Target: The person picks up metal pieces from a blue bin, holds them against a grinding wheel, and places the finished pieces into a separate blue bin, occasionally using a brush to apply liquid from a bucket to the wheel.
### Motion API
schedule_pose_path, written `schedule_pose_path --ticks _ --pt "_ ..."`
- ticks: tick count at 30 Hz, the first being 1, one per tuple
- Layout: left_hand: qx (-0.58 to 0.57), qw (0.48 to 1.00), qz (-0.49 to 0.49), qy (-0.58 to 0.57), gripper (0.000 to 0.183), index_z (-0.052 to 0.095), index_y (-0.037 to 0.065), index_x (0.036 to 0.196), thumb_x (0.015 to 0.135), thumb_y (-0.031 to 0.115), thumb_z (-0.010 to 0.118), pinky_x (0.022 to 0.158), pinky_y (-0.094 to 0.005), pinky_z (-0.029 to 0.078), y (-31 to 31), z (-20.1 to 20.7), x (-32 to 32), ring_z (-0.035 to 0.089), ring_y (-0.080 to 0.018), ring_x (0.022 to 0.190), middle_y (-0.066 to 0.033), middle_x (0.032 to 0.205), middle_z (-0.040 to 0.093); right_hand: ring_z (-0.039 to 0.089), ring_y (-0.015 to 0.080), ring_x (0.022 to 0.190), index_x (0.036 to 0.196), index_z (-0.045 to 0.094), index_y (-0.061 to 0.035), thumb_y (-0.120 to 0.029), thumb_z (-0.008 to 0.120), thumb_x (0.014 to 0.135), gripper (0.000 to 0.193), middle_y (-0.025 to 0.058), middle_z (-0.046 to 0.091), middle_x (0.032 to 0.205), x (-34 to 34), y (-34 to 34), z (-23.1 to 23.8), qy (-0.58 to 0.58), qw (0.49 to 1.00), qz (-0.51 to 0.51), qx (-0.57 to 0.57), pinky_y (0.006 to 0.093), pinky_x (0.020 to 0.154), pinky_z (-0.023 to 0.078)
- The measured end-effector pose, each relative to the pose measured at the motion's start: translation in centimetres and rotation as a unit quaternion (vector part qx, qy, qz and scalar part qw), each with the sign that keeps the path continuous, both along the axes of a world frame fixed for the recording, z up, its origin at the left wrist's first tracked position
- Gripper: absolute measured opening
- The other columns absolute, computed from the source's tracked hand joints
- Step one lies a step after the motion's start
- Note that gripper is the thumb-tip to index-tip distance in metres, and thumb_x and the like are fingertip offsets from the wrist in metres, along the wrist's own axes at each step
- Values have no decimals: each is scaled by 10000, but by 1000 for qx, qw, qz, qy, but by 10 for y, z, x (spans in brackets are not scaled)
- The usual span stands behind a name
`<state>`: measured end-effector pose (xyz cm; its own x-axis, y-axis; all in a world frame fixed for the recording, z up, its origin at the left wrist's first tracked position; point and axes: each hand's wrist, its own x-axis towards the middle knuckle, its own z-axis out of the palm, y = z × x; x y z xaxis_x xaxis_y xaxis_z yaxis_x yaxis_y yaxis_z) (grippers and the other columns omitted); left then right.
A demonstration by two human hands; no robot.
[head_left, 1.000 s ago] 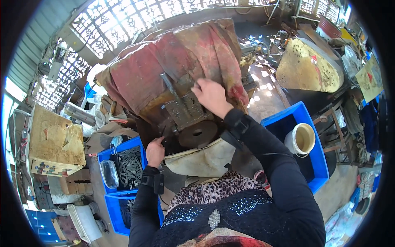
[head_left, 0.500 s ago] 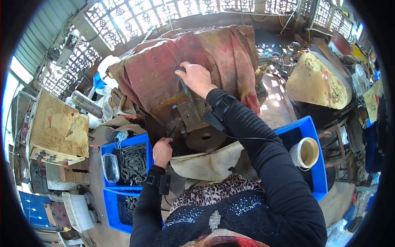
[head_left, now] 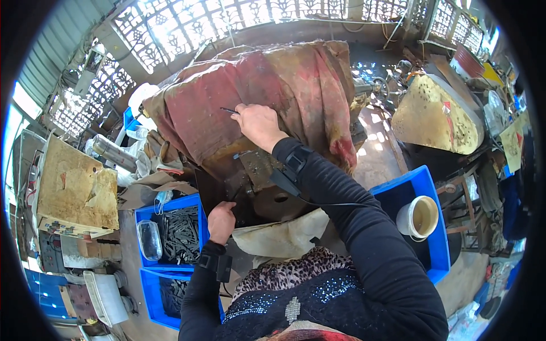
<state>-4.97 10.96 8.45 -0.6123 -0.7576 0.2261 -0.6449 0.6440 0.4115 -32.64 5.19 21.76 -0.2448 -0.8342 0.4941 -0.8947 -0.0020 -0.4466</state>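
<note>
A machine draped in a stained red cloth (head_left: 273, 85) stands in front of me, its dark metal base plate (head_left: 273, 196) bare below the cloth. My right hand (head_left: 259, 125) is raised against the cloth, fingers pinched on a thin dark metal rod (head_left: 227, 110) that points left. My left hand (head_left: 220, 220) is low at the left edge of the base, fingers curled against the dark metal. Whether it holds anything is hidden. A pale sack (head_left: 278, 238) lies over my lap, under the base.
Two blue crates (head_left: 145, 219) of dark metal pieces sit at my left. A blue crate (head_left: 424, 182) at my right holds a white cup (head_left: 418, 216). A wooden box (head_left: 77, 187), a metal cylinder (head_left: 111, 152) and a round yellowish slab (head_left: 438, 113) stand around.
My right hand has moved up from the machine's metal head onto the red cloth and now shows a thin rod. My left hand stays at the base.
</note>
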Motion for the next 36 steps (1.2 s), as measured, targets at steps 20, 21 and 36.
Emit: schedule_pose_path --ticks 20,21,36 --pt "-2 1000 -5 -3 224 722 65 915 779 10 552 762 -396 530 -3 -9 5 651 -326 866 -129 914 685 661 360 786 906 625 -70 -327 590 924 260 159 664 785 1 -3 -2 8 1000 0 9 487 679 515" --pt "0 1000 -6 -4 224 722 66 916 780 12 552 764 -396 530 -4 -9 5 651 -326 868 -129 916 685 661 360 786 906 625 -70 -327 590 924 260 159 664 785 1 -3 -2 8 1000 1 9 487 679 515" --pt "-8 1000 -1 -18 239 723 67 935 781 17 547 785 -397 529 -2 -6 5 648 -322 882 -127 935 684 659 358 783 899 618 -63 -308 587 923 248 163 663 783 2 -5 -4 8 1000 3 8 486 686 511"
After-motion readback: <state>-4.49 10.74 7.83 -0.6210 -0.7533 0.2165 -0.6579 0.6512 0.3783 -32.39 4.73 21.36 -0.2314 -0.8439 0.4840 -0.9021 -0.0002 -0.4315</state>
